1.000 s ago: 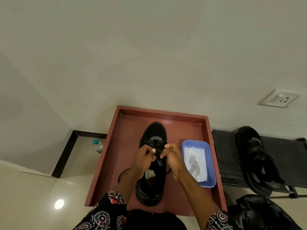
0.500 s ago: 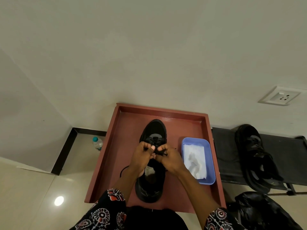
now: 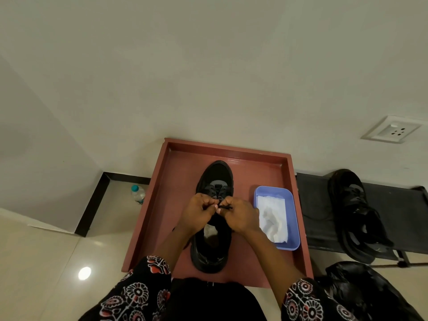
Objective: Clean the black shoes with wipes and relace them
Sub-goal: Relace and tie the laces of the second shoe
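Note:
A black shoe (image 3: 217, 174) stands in the middle of a red-brown tray (image 3: 176, 154), toe pointing away from me. Both hands meet over its lacing. My left hand (image 3: 200, 212) pinches the black lace (image 3: 225, 206) with curled fingers. My right hand (image 3: 240, 215) pinches the same lace from the other side, a short lace end sticking out above its fingers. A white wipe (image 3: 272, 215) lies in a blue tub (image 3: 293, 245) on the tray's right side. The second black shoe (image 3: 352, 205) lies on a black low rack (image 3: 310, 198) to the right.
A small water bottle (image 3: 138, 194) stands on the floor left of the tray. A black plastic bag (image 3: 361, 286) sits at the lower right. A white wall with a socket (image 3: 391, 129) rises directly behind the tray.
Both hands have drawn closer together over the shoe's lacing, fingertips nearly touching around the lace. The shoe, the tub and the tray stay where they were.

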